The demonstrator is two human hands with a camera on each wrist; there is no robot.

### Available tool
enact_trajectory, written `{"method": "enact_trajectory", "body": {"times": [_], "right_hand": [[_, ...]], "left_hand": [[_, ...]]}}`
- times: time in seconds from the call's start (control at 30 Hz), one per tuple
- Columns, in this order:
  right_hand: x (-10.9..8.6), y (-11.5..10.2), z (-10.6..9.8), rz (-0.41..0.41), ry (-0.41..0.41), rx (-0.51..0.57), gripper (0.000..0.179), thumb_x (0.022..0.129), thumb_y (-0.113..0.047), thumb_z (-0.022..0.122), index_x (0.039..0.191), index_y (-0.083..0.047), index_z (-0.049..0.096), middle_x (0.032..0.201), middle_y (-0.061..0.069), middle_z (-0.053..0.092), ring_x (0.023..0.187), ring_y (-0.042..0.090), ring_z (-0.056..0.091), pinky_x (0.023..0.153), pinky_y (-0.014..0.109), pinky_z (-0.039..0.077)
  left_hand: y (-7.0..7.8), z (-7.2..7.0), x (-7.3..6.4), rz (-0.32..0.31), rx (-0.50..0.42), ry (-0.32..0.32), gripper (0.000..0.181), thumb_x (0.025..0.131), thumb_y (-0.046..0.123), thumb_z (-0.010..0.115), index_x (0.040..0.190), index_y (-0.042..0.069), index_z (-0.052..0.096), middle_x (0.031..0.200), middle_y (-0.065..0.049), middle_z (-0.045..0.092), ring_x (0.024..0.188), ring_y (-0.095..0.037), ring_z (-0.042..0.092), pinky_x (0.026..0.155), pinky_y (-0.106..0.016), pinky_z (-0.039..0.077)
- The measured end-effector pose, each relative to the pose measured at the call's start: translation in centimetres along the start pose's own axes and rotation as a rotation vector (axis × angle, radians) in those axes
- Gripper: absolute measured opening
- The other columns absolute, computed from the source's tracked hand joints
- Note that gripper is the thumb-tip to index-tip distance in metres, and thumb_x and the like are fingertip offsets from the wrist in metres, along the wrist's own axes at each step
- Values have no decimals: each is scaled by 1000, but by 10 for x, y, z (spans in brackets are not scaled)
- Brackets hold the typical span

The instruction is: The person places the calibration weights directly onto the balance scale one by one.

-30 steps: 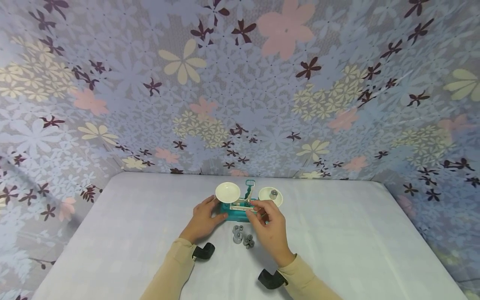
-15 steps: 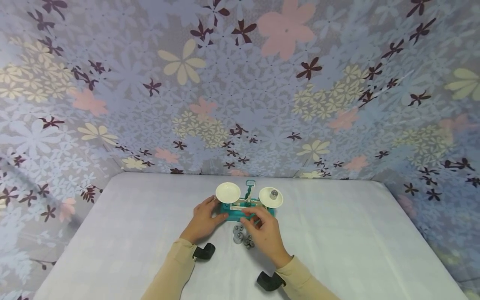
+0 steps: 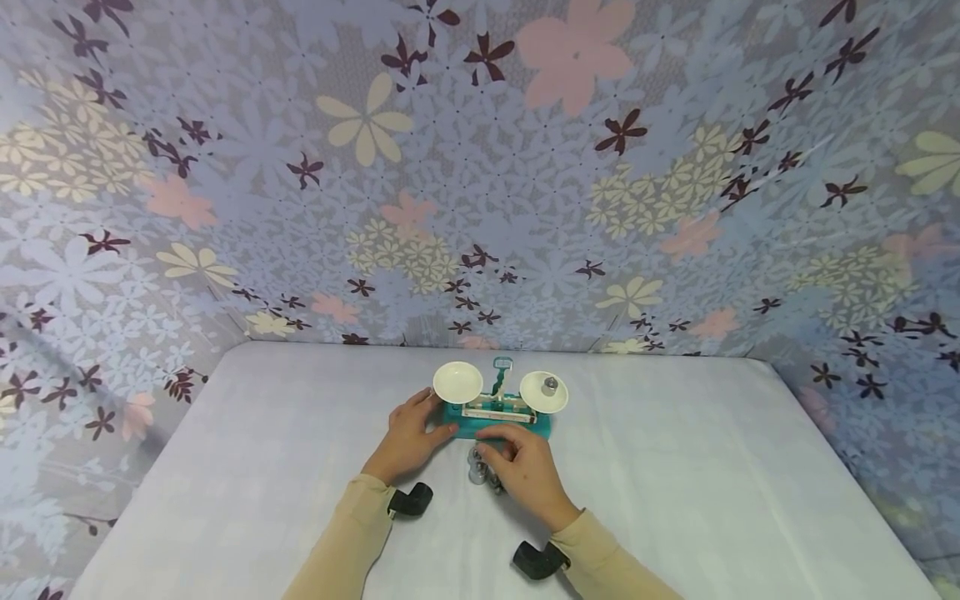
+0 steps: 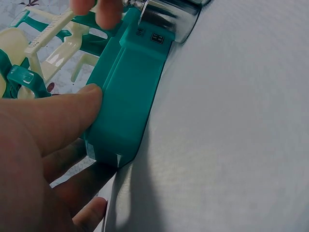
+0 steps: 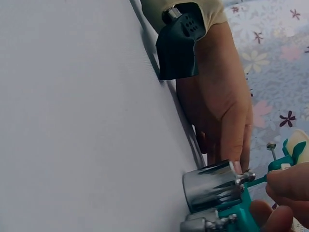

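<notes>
A teal balance scale (image 3: 468, 431) with two cream pans stands on the table. My left hand (image 3: 408, 437) holds the left end of its base, thumb on top and fingers around the end, as the left wrist view shows. The left pan (image 3: 458, 383) has nothing in it; one metal weight (image 3: 550, 385) sits in the right pan (image 3: 536, 402). My right hand (image 3: 528, 471) hovers at the front of the base, thumb and forefinger apart, over several metal weights (image 3: 477, 475) that it partly hides. A large knobbed cylinder weight (image 5: 212, 186) shows close to its fingertips in the right wrist view.
A white cloth covers the table (image 3: 712, 483). Behind it and at the sides hangs flowered fabric (image 3: 525, 208). Black camera mounts (image 3: 540, 561) are strapped at both wrists, over beige sleeves.
My right hand has drawn back from the scale's beam toward the weights in front, uncovering the right side of the base. The left hand stays in place.
</notes>
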State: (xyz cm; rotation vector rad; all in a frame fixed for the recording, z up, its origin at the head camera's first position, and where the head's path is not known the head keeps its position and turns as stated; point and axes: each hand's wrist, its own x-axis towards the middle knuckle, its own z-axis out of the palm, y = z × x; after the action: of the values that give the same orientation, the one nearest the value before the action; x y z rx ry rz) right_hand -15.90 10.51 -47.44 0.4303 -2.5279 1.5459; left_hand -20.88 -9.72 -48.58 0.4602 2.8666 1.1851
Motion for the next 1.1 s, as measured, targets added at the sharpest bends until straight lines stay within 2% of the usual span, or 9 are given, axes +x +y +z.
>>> {"method": "enact_trajectory", "body": {"times": [0.3, 0.47, 0.67, 0.93, 1.1], "right_hand": [[1, 9, 1, 31, -32, -29, 12, 83, -17, 70, 95, -18, 73, 54, -6, 47, 44, 5, 38, 39, 20, 32], [2, 11, 1, 49, -58, -55, 10, 84, -20, 69, 94, -20, 74, 60, -11, 54, 47, 5, 41, 41, 21, 33], [3, 13, 2, 37, -107, -64, 12, 85, -22, 68, 96, -21, 74, 71, -15, 62, 49, 5, 42, 43, 21, 35], [5, 19, 1, 54, -151, -52, 16, 86, -30, 67, 97, -20, 74, 64, -11, 58, 45, 4, 40, 40, 22, 34], [6, 19, 0, 76, -172, -28, 18, 86, -31, 67, 98, -20, 73, 68, -11, 61, 45, 5, 40, 40, 22, 34]], "left_hand": [[0, 1, 0, 9, -1, 4, 62, 87, 36, 62, 138, 7, 43, 139, -10, 45, 135, -27, 27, 107, -53, 15], [1, 1, 1, 22, -2, 7, 62, 87, 37, 62, 138, 7, 43, 139, -10, 46, 135, -27, 27, 107, -53, 15], [0, 1, 0, 6, 5, -1, 63, 88, 37, 61, 139, 6, 42, 140, -11, 44, 135, -27, 27, 107, -53, 15], [1, 0, -1, -4, -3, -2, 63, 87, 38, 62, 138, 7, 43, 140, -11, 44, 135, -27, 27, 107, -52, 15], [1, -1, -1, -3, -8, -4, 63, 88, 38, 61, 139, 6, 42, 140, -12, 44, 135, -28, 27, 107, -52, 14]]}}
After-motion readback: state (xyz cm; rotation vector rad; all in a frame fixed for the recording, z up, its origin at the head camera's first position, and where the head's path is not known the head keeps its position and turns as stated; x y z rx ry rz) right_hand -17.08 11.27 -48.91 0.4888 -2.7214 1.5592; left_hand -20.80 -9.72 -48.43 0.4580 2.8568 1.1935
